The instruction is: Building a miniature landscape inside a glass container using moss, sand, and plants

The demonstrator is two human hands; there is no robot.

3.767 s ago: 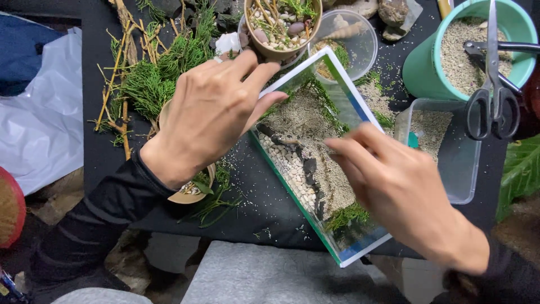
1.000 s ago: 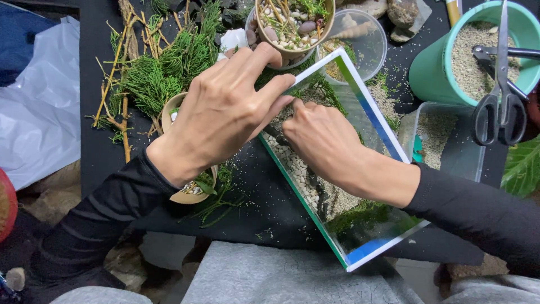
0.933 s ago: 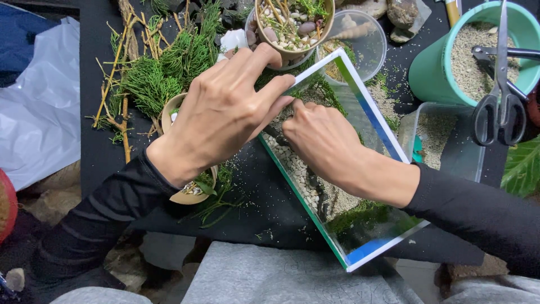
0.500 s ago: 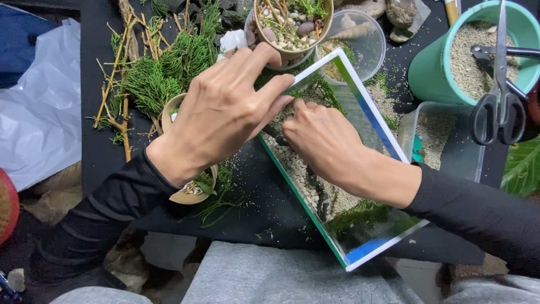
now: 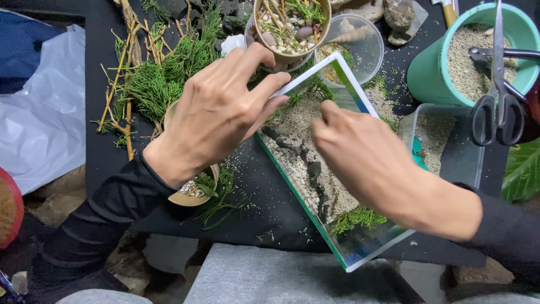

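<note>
Grey stone slab (image 5: 270, 276) lies nearest, at the bottom edge, just short of the near corner of the rectangular clear glass tank (image 5: 360, 256), which sits slantwise on the black tabletop (image 5: 101, 152). Inside the tank, a tuft of green moss (image 5: 354, 217) grows at the near end, a strip of small white pebbles (image 5: 295, 171) runs along the left wall, a line of dark stones (image 5: 312, 169) borders it, and fine sand (image 5: 298, 118) fills the middle.

Above the sand the right hand (image 5: 371, 160) reaches in from the right, fingers drawn together and pointing at the far part of the bed; it hides much of the tank's right side, and whether the fingertips pinch anything cannot be told. To the left, the left hand (image 5: 216, 115) rests its curled fingers on the tank's far left rim, seemingly steadying it, and covers most of a small brown paper bowl (image 5: 194, 194) beside the glass.

Right of the tank stands a clear plastic tub with sand (image 5: 444, 141). Beyond it a teal round pot of grit (image 5: 467, 56) carries black-handled scissors (image 5: 498, 95) across its rim. At the far left lie green cedar sprigs and bare twigs (image 5: 157, 73). Farthest, a brown paper cup of mixed pebbles (image 5: 289, 25) touches a round clear plastic lid (image 5: 357, 48).
</note>
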